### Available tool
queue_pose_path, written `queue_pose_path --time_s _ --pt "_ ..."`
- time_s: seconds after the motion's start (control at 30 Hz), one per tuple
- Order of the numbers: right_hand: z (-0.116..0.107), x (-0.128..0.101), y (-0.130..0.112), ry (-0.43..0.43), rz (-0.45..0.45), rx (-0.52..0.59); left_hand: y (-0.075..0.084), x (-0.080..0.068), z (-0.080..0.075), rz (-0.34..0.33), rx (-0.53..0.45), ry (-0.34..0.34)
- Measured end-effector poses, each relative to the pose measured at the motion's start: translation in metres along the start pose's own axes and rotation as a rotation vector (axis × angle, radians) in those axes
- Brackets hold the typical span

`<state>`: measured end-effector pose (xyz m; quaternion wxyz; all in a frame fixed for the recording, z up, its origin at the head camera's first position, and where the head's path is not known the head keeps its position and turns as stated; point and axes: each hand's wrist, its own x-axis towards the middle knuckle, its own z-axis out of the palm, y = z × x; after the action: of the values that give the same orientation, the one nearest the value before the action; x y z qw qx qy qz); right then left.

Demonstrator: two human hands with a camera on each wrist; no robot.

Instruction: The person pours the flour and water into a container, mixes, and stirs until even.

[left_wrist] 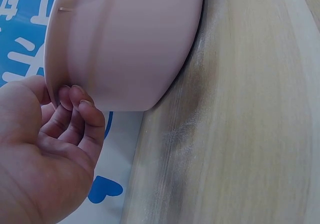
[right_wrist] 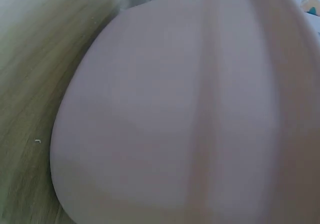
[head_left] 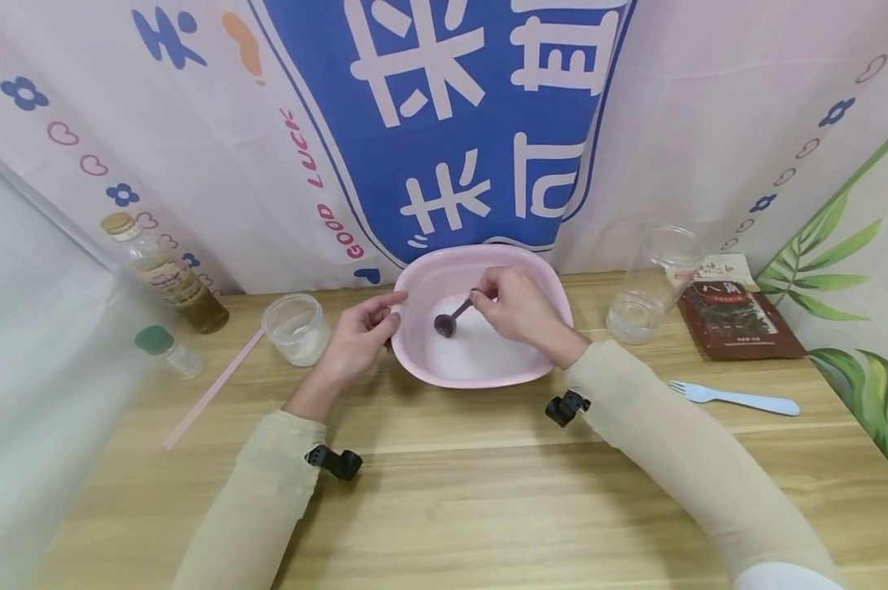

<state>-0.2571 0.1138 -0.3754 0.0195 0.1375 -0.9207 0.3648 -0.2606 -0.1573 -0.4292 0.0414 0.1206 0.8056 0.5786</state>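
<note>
- A small dark spoon (head_left: 450,318) hangs over the middle of a pink basin (head_left: 422,283), bowl end down, just above the white powder (head_left: 481,348) that covers the basin's floor.
- The right hand (head_left: 514,307) pinches the top of the spoon's handle, fingers curled close around it.
- The left hand (head_left: 359,336) is at the basin's left rim; in the left wrist view its curled fingertips (left_wrist: 75,96) touch the outer wall just under the lip.
- The basin stands on a wooden table (head_left: 488,492), at the back edge near a printed backdrop (head_left: 451,123).
- Left of the basin: a small clear cup (head_left: 296,328), a pink straw (head_left: 211,389), a green-capped jar (head_left: 165,348) and a bottle (head_left: 164,274).
- Right of it: a tall clear cup (head_left: 654,283), a dark red packet (head_left: 739,315) and a pale blue fork (head_left: 735,397).
</note>
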Motion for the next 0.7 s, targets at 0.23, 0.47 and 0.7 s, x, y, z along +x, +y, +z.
queue_pose_path --time_s 0.23,0.47,0.7 --pt "-0.009 0.003 0.009 0.056 0.089 -0.074 0.001 0.000 0.000 -0.013 -0.006 0.003" --pt "-0.029 0.001 0.029 0.073 0.194 -0.064 0.002 -0.001 0.000 -0.016 -0.002 0.001" --pt "-0.044 -0.005 0.043 0.117 0.159 -0.140 0.002 0.000 0.001 -0.015 0.006 -0.003"
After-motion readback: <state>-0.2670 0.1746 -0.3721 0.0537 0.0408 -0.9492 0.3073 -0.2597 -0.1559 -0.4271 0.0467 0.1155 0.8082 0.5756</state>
